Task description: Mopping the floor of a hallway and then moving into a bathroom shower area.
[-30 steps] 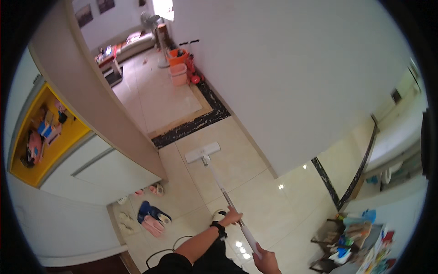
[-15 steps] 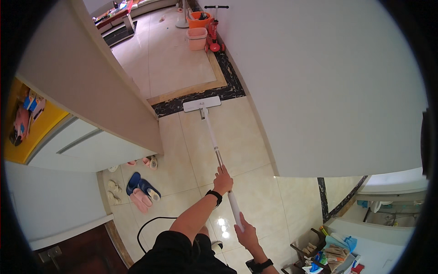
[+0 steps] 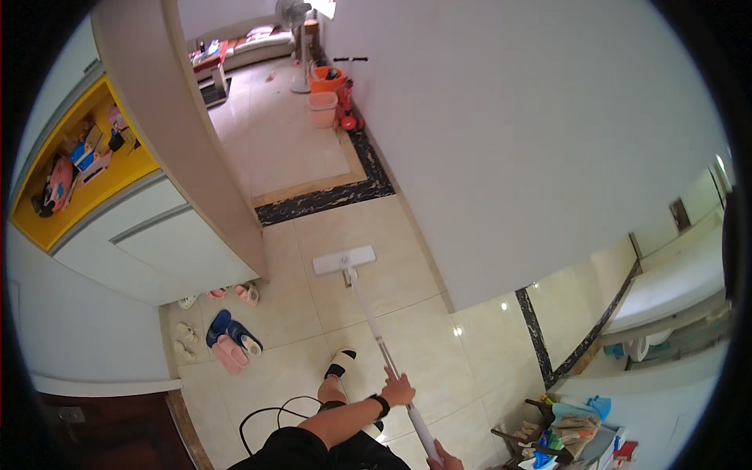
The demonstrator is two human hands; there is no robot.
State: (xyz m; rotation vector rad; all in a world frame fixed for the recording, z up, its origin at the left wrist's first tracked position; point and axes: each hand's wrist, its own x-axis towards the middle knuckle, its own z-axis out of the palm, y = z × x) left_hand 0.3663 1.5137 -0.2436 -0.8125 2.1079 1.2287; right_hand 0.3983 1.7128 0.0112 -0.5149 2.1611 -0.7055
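Observation:
A flat mop with a white rectangular head (image 3: 345, 259) lies across the beige floor tiles ahead of me. Its pale handle (image 3: 368, 309) slants back toward my lower right. My left hand (image 3: 398, 389), with a black band at the wrist, is closed around the handle at the metal section. Lower down, my right hand (image 3: 445, 457) grips the white end of the handle, partly cut off by the picture's lower edge. My foot in a black and cream slipper (image 3: 341, 362) stands to the left of the handle.
Blue slippers (image 3: 232, 332), pink slippers (image 3: 229, 354) and other shoes sit left by the white cabinet (image 3: 168, 243). A black cable (image 3: 262, 410) loops near my legs. A wall (image 3: 517, 157) rises right; a cluttered rack (image 3: 564, 431) stands lower right. Pink bucket (image 3: 322, 110) and red scooter (image 3: 347, 106) stand beyond the dark floor strip.
The mop head has come back from the dark floor strip toward me onto the beige tiles. Both hands have moved lower in view, and my slippered foot now shows forward. The view has tilted up.

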